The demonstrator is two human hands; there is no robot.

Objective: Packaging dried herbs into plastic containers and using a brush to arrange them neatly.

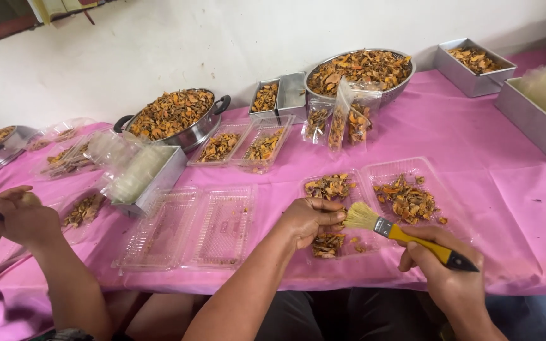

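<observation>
At the worktop's [488,170] near edge, the left hand [308,218] pinches a dried slice over an open clear tray [406,173], presenting it for cleaning. Right hand [447,271] clenches a yellow-handled brush [399,232], bristles against that slice. A co-worker's hands [17,215] rest leftward.

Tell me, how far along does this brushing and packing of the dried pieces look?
Done: two small trays by the pan and some upright bags hold pieces. In hand: the right hand works a yellow-handled brush against pieces held by the left hand over an open clear tray. Left: one hinged tray lies empty, and the big bowl and pan remain heaped.
</observation>
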